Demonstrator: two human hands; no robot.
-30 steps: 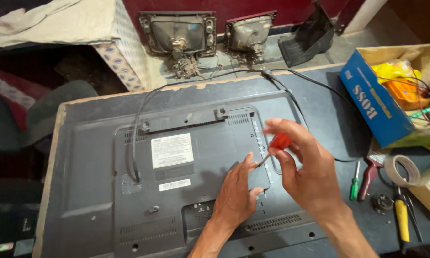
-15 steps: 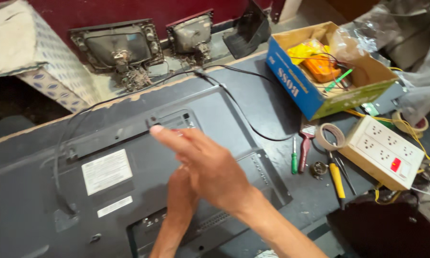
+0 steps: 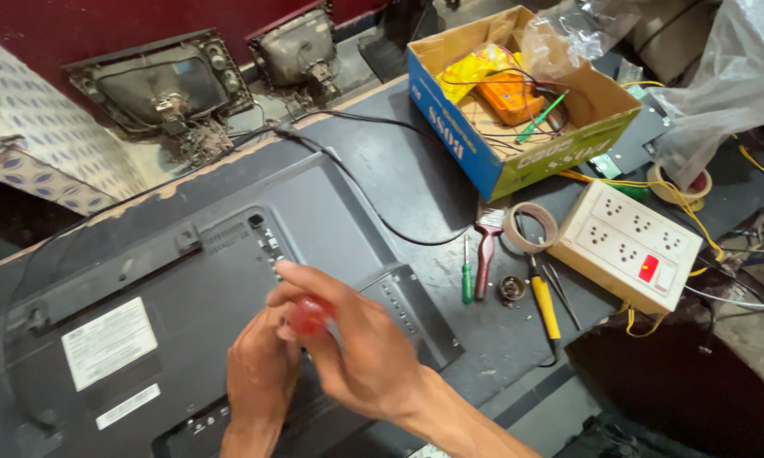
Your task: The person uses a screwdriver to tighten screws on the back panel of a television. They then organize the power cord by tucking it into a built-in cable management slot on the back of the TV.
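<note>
Television back panel (image 3: 187, 280): lies face down across the bench (image 3: 416, 182), rear side up for access. Left hand (image 3: 259, 382) rests on it, grip state not discernible; right hand (image 3: 356, 348) has its grip clamped on a red-handled screwdriver (image 3: 308, 315) above the panel. Spare green screwdriver (image 3: 467, 273), brush (image 3: 486, 246), tape roll (image 3: 530, 227) and power strip (image 3: 626, 246) lie nearby on the right.

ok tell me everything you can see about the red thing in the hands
The red-handled tool shows only a rounded, glossy, translucent red handle, plastic by the look; its shaft and tip are hidden. The right hand wraps it from the right, fingers curled over the top, and the left hand meets it from below. It is held just above the dark grey television back panel, near the raised centre section.
</note>
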